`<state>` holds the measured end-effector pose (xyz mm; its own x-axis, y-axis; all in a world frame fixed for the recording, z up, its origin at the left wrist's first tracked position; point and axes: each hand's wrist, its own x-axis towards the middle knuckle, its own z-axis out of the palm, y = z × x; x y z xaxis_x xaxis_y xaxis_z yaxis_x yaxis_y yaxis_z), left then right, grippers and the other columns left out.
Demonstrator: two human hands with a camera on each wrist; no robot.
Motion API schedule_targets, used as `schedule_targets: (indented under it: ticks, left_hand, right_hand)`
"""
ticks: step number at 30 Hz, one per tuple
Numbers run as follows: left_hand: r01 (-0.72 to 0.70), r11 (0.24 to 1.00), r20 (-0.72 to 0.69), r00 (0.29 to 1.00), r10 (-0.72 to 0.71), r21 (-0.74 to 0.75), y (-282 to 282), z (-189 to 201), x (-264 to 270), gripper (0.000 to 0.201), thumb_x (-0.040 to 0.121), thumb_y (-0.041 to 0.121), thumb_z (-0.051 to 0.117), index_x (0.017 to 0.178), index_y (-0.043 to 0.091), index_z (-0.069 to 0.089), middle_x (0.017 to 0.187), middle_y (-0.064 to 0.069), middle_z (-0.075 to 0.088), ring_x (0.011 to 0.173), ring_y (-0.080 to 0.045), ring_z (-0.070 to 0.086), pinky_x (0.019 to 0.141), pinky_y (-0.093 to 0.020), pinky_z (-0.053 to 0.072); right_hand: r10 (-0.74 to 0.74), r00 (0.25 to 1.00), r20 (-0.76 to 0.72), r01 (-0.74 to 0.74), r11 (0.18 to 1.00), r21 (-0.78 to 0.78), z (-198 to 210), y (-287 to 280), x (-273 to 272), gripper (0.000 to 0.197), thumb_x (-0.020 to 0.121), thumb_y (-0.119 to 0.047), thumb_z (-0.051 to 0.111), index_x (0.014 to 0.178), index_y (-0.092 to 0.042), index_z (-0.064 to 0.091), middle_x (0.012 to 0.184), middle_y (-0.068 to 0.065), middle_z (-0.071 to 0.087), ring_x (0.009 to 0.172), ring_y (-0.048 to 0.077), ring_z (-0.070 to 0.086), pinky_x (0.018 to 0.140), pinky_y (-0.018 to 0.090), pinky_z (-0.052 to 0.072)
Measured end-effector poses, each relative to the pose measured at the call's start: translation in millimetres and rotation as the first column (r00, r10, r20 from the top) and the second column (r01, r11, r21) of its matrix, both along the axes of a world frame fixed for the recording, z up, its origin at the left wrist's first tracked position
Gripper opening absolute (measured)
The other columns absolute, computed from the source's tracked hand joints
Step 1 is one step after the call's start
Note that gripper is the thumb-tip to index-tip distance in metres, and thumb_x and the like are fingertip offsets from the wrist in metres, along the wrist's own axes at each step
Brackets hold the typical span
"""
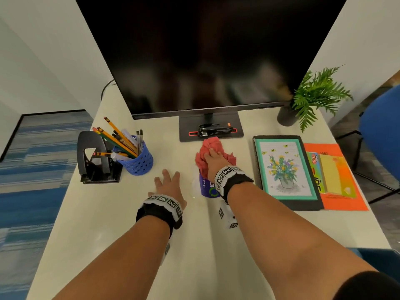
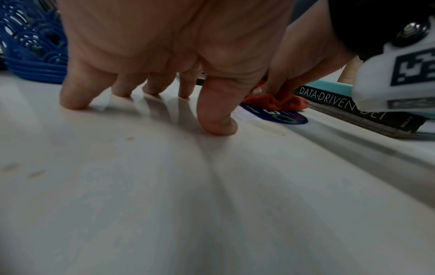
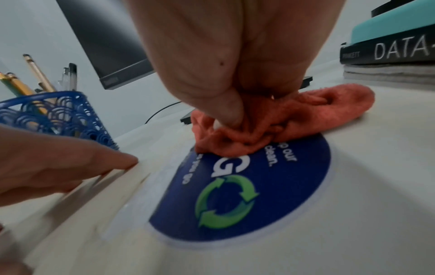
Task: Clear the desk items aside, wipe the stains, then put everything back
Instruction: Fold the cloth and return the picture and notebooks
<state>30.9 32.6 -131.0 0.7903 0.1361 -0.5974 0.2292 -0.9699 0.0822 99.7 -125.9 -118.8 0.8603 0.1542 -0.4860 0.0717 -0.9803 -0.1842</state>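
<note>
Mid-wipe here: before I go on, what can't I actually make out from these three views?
- Stains under the red cloth: covered by cloth and right hand in every view.
- Round blue sticker text: partly under the cloth in the right wrist view; head view hides it behind the right wrist.
- Book spine title: cut off by the wristband marker (left wrist) and frame edge (right wrist).
- Left hand palm contact: unseen.

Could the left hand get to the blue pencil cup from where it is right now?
Probably yes. The left hand rests fingers spread on the desk, and only bare desktop lies between it and the blue pencil cup.
</note>
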Motion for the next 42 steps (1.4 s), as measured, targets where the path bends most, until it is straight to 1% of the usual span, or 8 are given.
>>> schedule_targets:
  ticks: [5,9,19,27,33,35,39,42]
  left_hand:
    - [-0.008,1.000,-0.019,1.000,0.008,-0.011,3.1,0.0,0.5,0.097,0.078,0.026,0.070,0.149,0.036,0.004,0.158,0.002,-0.016,0.147,-0.033,-0.006,0.111,-0.062,0.022]
    - [0.021,1.000,-0.019,1.000,-0.021,-0.009,4.9,-1.7,1.0,0.099,0.077,0.033,0.070,0.150,0.035,0.002,0.158,-0.001,-0.015,0.146,-0.035,-0.005,0.112,-0.060,0.024]
    - [0.059,0.997,0.051,0.997,-0.056,-0.050,9.7,6.7,-26.3,0.077,0.089,0.042,0.057,0.151,0.027,0.013,0.160,-0.005,-0.006,0.147,-0.032,0.002,0.117,-0.052,0.021]
    - [0.136,0.990,0.031,0.990,-0.135,-0.025,5.8,8.2,-52.9,0.084,0.086,0.044,0.061,0.152,0.024,0.012,0.160,-0.008,-0.003,0.147,-0.035,0.004,0.119,-0.042,0.020]
    - [0.167,0.986,0.047,0.985,-0.166,-0.018,5.6,5.7,-69.7,0.082,0.087,0.043,0.060,0.151,0.024,0.013,0.160,-0.008,-0.003,0.147,-0.034,0.004,0.119,-0.041,0.020]
    - [0.180,0.984,0.057,0.982,-0.179,-0.013,5.6,4.4,-74.5,0.082,0.087,0.044,0.060,0.151,0.024,0.014,0.160,-0.008,-0.002,0.147,-0.033,0.005,0.119,-0.040,0.019]
    - [0.205,0.979,0.082,0.976,-0.204,0.000,5.9,4.7,-80.3,0.081,0.085,0.045,0.062,0.150,0.022,0.019,0.159,-0.008,0.004,0.146,-0.031,0.011,0.118,-0.039,0.023]
    - [0.215,0.977,0.081,0.974,-0.214,-0.008,9.3,4.1,-81.3,0.085,0.083,0.046,0.064,0.150,0.021,0.019,0.159,-0.008,0.005,0.146,-0.030,0.011,0.118,-0.039,0.024]
  right_hand:
    - [-0.280,0.955,-0.094,0.278,0.960,-0.038,12.8,-13.5,-12.5,0.093,0.086,-0.028,0.067,0.152,-0.007,0.005,0.160,0.015,-0.004,0.147,0.035,0.010,0.117,0.051,0.022]
    - [-0.369,0.922,-0.118,0.360,0.929,-0.092,19.2,-16.2,-41.5,0.092,0.088,-0.024,0.062,0.152,-0.005,-0.001,0.159,0.017,-0.007,0.147,0.036,0.007,0.117,0.052,0.020]
    - [-0.430,0.891,-0.144,0.409,0.899,-0.155,15.8,-12.1,-112.5,0.081,0.093,-0.025,0.049,0.151,-0.001,-0.001,0.158,0.021,-0.001,0.144,0.040,0.014,0.117,0.052,0.020]
    - [-0.564,0.815,-0.133,0.548,0.825,-0.142,12.3,-4.7,-146.1,0.066,0.098,-0.024,0.038,0.153,-0.005,0.006,0.160,0.011,0.003,0.145,0.033,0.016,0.117,0.048,0.017]
    - [-0.573,0.796,-0.196,0.544,0.818,-0.184,22.2,-9.1,-167.9,0.064,0.097,-0.029,0.031,0.153,-0.012,0.005,0.161,0.009,0.005,0.146,0.034,0.013,0.115,0.059,0.013]
    - [-0.515,0.836,-0.188,0.470,0.850,-0.239,24.5,-11.1,-174.4,0.055,0.098,-0.029,0.030,0.150,-0.015,0.020,0.156,0.016,0.021,0.140,0.040,0.024,0.110,0.063,0.020]
    - [-0.311,0.935,-0.169,0.255,0.923,-0.287,37.0,-8.0,-187.8,0.039,0.091,-0.017,0.043,0.128,-0.009,0.054,0.129,0.020,0.052,0.117,0.039,0.052,0.098,0.047,0.044]
    - [-0.389,0.911,-0.136,0.334,0.891,-0.308,41.2,-8.9,-193.0,0.048,0.102,-0.018,0.028,0.148,-0.008,0.026,0.148,0.023,0.032,0.131,0.042,0.038,0.106,0.050,0.037]
